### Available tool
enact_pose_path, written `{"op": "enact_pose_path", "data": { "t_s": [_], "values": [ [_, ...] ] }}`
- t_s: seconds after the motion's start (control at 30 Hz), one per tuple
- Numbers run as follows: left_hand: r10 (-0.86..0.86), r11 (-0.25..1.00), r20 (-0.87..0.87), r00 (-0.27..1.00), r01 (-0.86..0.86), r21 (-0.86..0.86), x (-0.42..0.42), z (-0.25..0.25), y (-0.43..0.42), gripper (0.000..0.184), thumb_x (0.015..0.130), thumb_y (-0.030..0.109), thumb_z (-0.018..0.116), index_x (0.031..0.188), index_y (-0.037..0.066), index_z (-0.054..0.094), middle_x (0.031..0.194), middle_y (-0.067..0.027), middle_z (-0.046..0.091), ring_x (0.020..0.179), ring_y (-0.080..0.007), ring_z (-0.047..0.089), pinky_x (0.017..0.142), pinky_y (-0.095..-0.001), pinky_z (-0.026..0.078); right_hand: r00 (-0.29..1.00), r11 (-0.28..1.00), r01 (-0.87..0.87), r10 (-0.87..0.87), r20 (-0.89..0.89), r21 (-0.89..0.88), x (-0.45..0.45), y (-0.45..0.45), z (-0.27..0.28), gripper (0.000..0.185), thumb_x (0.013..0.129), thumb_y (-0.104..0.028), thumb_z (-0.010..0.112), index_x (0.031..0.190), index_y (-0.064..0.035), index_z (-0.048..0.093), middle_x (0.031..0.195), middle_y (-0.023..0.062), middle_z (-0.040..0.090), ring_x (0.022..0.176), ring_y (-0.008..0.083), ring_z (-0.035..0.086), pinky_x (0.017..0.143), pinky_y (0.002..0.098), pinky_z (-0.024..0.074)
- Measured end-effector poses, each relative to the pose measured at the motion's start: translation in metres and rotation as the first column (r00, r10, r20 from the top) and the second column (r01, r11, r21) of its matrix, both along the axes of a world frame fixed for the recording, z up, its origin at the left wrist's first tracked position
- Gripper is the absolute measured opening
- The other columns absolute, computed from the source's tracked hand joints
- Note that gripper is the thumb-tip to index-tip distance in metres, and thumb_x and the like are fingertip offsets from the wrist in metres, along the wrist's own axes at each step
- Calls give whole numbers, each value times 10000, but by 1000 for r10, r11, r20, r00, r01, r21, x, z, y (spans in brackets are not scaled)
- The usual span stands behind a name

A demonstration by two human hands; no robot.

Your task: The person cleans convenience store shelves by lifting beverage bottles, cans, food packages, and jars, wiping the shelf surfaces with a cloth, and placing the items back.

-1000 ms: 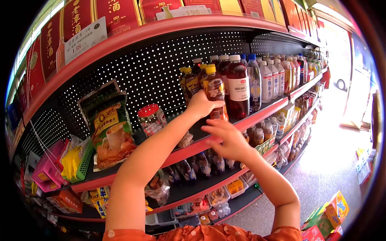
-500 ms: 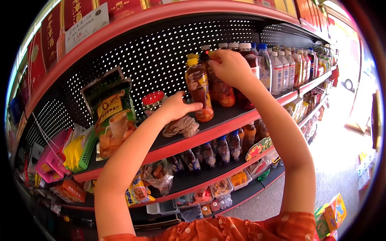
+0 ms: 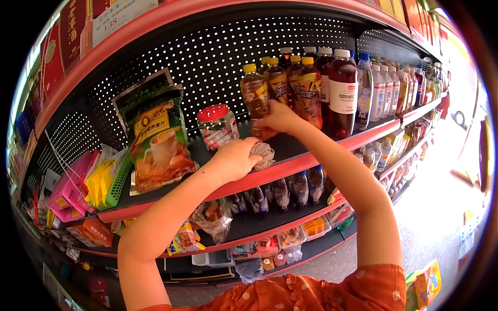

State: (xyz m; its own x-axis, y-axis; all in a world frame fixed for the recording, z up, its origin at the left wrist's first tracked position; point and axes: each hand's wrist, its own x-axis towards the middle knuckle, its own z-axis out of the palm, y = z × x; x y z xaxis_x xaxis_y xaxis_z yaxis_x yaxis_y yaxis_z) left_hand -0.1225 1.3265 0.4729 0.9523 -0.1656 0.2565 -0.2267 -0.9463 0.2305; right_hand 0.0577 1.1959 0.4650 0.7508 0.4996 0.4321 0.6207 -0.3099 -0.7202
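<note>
My left hand (image 3: 236, 159) is closed on a crumpled greyish-brown cloth (image 3: 264, 155) at the front of the shelf. Just up and right of it, my right hand (image 3: 281, 120) has its fingers around the lower part of a yellow-capped bottle of iced tea (image 3: 254, 93), which stands upright. More bottles of the same kind, such as an iced tea bottle (image 3: 309, 96), stand in rows to the right. Behind my left hand is a clear jar with a red lid (image 3: 218, 127), filled with small wrapped pieces.
Left of the jar stands a green cereal bag (image 3: 160, 142). Further left are a green basket (image 3: 119, 179) with yellow packets and a pink box (image 3: 70, 199). A large dark-red juice bottle (image 3: 342, 96) stands on the right. The shelf's red edge (image 3: 259, 179) runs below my hands.
My left hand has moved from beside the iced tea bottle onto the cloth. My right hand has come down from the caps to the left bottle's lower part. The view has shifted slightly.
</note>
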Motion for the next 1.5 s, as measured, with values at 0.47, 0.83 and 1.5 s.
{"op": "enact_pose_path", "data": {
  "t_s": [0.47,0.83,1.5],
  "values": [
    [-69,998,114,991,67,19,52,-7,-44,397,856,276,665,1167,33,616,1041,-205,676,984,-383,638,840,-449,503,500,884,382,-443,744,270,-20,-82,104,245,836,-208,627,999,-36,686,933,157,690,875,357,660,793,427,528],
    [-125,992,-32,992,125,-8,101,-2,-68,542,839,379,689,1261,61,572,1153,-192,653,1073,-358,620,912,-419,487,749,741,588,-347,565,-324,-5,-89,146,255,756,-197,636,920,-18,715,964,205,697,900,353,686,775,432,558],
    [-25,969,-63,998,39,243,163,4,-122,556,822,401,684,1240,44,602,1193,-188,634,1115,-347,595,916,-421,482,650,824,490,-563,510,285,-211,-223,147,305,854,-244,698,1039,-1,694,900,127,698,808,195,672,784,322,534]
  ]
}}
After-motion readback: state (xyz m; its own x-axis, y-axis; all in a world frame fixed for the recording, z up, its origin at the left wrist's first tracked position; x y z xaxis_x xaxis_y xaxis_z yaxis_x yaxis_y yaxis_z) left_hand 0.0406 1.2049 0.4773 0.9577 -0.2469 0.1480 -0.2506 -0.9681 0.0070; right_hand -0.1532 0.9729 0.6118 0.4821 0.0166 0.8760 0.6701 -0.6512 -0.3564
